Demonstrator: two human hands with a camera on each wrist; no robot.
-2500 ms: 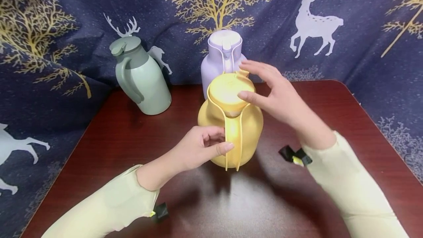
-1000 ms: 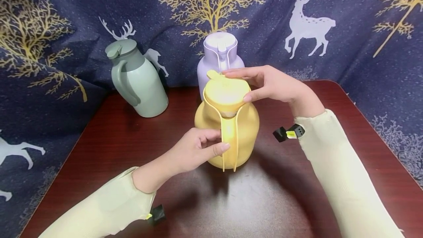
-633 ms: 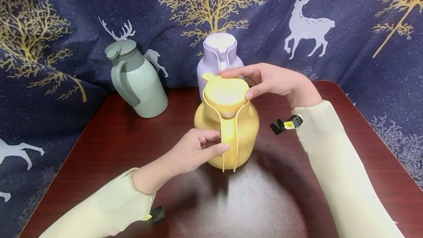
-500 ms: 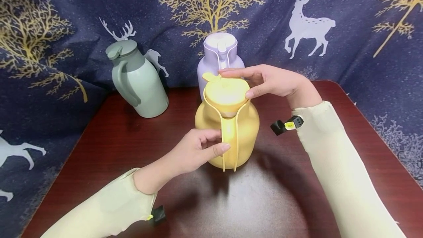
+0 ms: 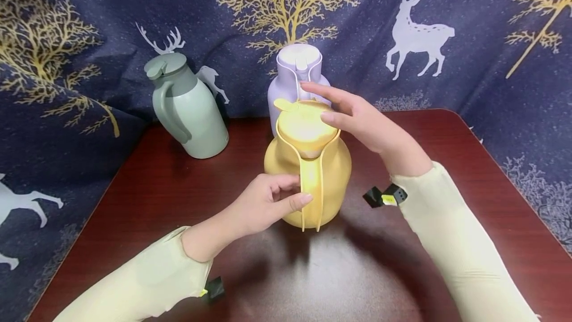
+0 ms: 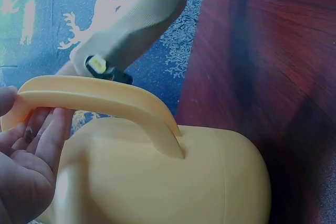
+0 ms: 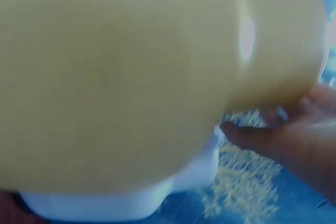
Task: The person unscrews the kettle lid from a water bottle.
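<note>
A yellow thermos jug (image 5: 332, 178) stands upright on the table, its handle facing me. My left hand (image 5: 265, 202) grips that handle (image 6: 105, 100), thumb on its near face and fingers behind it. On the jug's neck sits a round yellow lid (image 5: 304, 123), its small tab (image 5: 282, 105) sticking out to the back left. Over the lid's right side, my right hand (image 5: 364, 118) spreads its fingers, the thumb above or touching the top; contact is unclear. The right wrist view shows the jug's body up close and blurred, with part of my right hand (image 7: 299, 140) beside its neck.
Directly behind the yellow jug stands a lilac thermos jug (image 5: 279, 93), partly hidden by it. A green thermos jug (image 5: 201, 118) is at the back left of the dark red table (image 5: 156, 198). A patterned blue cloth (image 5: 357, 39) hangs behind.
The lid's tab has swung from the right side to the back left as my right hand turned the lid. Since then the right fingers have loosened and lifted. The left hand keeps its hold.
</note>
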